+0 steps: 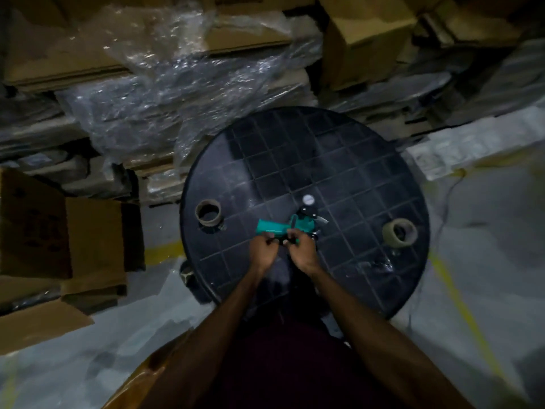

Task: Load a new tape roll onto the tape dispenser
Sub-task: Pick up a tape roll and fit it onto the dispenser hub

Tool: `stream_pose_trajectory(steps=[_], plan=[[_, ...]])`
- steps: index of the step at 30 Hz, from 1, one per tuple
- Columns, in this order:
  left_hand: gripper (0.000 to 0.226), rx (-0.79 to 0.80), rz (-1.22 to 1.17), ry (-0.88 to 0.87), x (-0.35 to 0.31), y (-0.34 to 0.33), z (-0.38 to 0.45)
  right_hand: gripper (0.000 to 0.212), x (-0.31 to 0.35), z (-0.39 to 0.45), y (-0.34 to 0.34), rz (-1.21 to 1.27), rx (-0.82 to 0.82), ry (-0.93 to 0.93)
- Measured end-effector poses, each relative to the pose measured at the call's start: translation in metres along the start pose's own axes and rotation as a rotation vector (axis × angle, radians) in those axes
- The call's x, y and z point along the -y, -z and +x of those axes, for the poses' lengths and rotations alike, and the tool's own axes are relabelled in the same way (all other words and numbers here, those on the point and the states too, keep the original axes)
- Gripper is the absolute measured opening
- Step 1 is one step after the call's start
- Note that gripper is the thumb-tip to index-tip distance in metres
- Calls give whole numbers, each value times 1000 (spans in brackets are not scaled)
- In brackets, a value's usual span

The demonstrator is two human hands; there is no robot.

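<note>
Teal tape dispenser (283, 227) lies mid-table; left hand (263, 251) & right hand (304, 251) pinch its 6 o'clock edge, fingers curled shut. Steady body w/ left; new tape roll (400, 232) waits at 3 o'clock.

Two bare forearms, no sleeves showing, left hand (263, 251), right hand (303, 251), dark maroon clothing below

I count two hands: left hand (263, 251), right hand (303, 251). One teal tape dispenser (283, 228). One empty cardboard core (208, 214), one tape roll (400, 232), so two rings total. One small white cap (308, 198). One round black table (368, 178). One open cardboard box (59, 231) at left. Stacked cartons behind: too many and too dim for me to count.
</note>
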State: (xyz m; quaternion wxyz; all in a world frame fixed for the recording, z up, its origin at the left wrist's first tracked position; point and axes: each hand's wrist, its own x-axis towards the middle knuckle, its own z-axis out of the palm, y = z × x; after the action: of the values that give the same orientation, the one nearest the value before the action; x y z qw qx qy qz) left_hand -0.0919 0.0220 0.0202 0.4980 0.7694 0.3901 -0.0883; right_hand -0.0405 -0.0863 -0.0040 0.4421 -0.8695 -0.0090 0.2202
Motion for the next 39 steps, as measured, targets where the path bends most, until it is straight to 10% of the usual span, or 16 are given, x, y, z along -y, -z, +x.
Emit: stream_pose_trajectory(steps=[21, 39], plan=[[46, 238, 883, -620, -54, -127, -33, 34, -104, -36, 134, -495, -148, 51], [26, 417, 654, -460, -166, -283, -10, 45, -189, 56, 260, -468, -230, -200]])
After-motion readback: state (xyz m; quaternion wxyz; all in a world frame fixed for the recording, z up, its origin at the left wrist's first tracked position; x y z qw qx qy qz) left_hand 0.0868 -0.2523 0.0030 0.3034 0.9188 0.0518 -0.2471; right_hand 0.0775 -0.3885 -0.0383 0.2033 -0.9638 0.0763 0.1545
